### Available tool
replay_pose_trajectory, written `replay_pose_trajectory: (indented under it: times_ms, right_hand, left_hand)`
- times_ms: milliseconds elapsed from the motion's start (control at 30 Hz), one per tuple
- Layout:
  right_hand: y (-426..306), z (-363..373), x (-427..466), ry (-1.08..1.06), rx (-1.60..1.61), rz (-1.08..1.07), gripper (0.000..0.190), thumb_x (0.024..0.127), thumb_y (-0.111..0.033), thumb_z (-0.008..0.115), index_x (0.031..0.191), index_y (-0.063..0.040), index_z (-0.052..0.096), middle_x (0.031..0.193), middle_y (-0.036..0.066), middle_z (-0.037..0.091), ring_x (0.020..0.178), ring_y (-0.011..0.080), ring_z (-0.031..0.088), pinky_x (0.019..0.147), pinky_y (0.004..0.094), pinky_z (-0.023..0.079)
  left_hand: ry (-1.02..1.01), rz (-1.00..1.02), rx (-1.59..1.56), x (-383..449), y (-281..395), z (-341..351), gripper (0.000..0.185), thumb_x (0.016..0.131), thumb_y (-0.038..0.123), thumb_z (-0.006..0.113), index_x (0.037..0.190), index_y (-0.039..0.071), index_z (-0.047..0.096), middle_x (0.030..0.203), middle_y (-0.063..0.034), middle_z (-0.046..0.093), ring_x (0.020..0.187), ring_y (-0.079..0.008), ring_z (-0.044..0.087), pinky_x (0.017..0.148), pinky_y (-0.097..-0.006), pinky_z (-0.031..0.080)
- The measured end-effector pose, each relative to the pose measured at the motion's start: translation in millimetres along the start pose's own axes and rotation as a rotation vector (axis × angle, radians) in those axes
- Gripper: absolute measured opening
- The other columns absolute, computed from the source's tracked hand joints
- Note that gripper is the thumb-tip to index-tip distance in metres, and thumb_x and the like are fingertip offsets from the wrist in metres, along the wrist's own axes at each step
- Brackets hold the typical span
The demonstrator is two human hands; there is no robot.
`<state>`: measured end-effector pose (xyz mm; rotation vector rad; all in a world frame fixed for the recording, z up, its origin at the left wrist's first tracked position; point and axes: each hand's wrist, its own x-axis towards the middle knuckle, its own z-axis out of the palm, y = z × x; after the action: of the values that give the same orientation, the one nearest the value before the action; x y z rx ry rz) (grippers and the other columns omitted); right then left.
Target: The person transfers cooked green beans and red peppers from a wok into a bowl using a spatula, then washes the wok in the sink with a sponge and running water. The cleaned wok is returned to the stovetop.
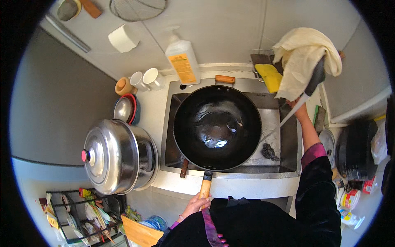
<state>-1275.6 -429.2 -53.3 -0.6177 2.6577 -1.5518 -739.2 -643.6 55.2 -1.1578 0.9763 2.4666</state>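
My left hand (195,204) is closed round the light wooden handle (205,187) of a black wok (217,128), which rests over a steel sink (290,168). A little liquid shines in the bowl of the wok. My right hand (294,103) is raised at the back right, behind the stream of water (288,117) from a black faucet head (316,77); its fingers are mostly hidden, and what they hold or touch cannot be told. A cream cloth (305,52) hangs over the faucet. Beside it lies a yellow cloth (270,77). A dark scouring pad (270,152) lies in the sink.
A lidded steel pot (114,157) stands left of the sink, with nested bowls (125,109) and white mugs (153,78) behind it. A pump bottle (183,61) is by the back wall. On the right are a green-backed sponge (319,117) and a pot lid (327,146).
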Motion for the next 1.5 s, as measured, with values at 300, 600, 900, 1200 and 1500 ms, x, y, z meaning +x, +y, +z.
replay_pose_trajectory:
  times_ms: [300,600,900,1200,1500]
  right_hand:
    - [-42.3,-24.0,9.8,-0.109,0.068,0.277,0.025,0.091,-0.022,0.049,0.089,-0.002,0.062,0.071,0.007,0.062,0.059,0.0175,0.059,0.055,0.0321,0.046]
    - [-157.7,148.1,-2.3,-0.283,-0.454,-0.438,0.023,0.084,-0.016,0.058,0.103,-0.004,0.063,0.098,0.018,0.063,0.092,0.0360,0.059,0.082,0.0425,0.047]
    - [-153.5,260.1,97.8,-0.580,-0.847,-0.231,0.025,0.081,-0.009,0.054,0.105,-0.004,0.058,0.112,0.020,0.059,0.105,0.0384,0.056,0.087,0.0462,0.047]
    - [-142.7,216.8,106.6,-0.393,-0.267,-0.080,0.032,0.073,-0.003,0.053,0.104,0.000,0.056,0.093,0.011,0.059,0.087,0.0206,0.054,0.079,0.0311,0.043]
    - [-256.9,145.2,70.9,-0.293,0.687,-0.115,0.034,0.068,0.003,0.052,0.102,-0.002,0.052,0.084,0.000,0.047,0.079,0.0133,0.046,0.071,0.0261,0.039]
  left_hand:
    - [-0.106,0.049,0.093,15.6,-10.8,-15.7,0.027,0.087,0.014,0.054,0.111,0.003,0.045,0.070,-0.0006,0.041,0.064,-0.0108,0.041,0.062,-0.0237,0.034]
    - [-0.126,0.067,0.128,28.6,-22.4,-29.9,0.026,0.089,0.015,0.055,0.109,0.002,0.046,0.075,-0.0018,0.048,0.064,-0.0090,0.047,0.059,-0.0220,0.039]
    - [-0.109,0.009,0.069,37.3,-31.9,-26.9,0.027,0.090,0.016,0.058,0.108,0.004,0.043,0.069,-0.0015,0.051,0.052,-0.0099,0.051,0.045,-0.0230,0.042]
    - [0.140,0.164,0.403,29.6,-37.5,-24.7,0.043,0.089,0.013,0.058,0.125,-0.001,0.039,0.082,-0.0076,0.064,0.065,-0.0117,0.064,0.048,-0.0232,0.048]
    - [0.781,0.548,1.088,-25.3,-13.0,-32.1,0.039,0.081,0.025,0.064,0.112,0.006,0.051,0.079,-0.0221,0.063,0.072,-0.0412,0.062,0.061,-0.0465,0.049]
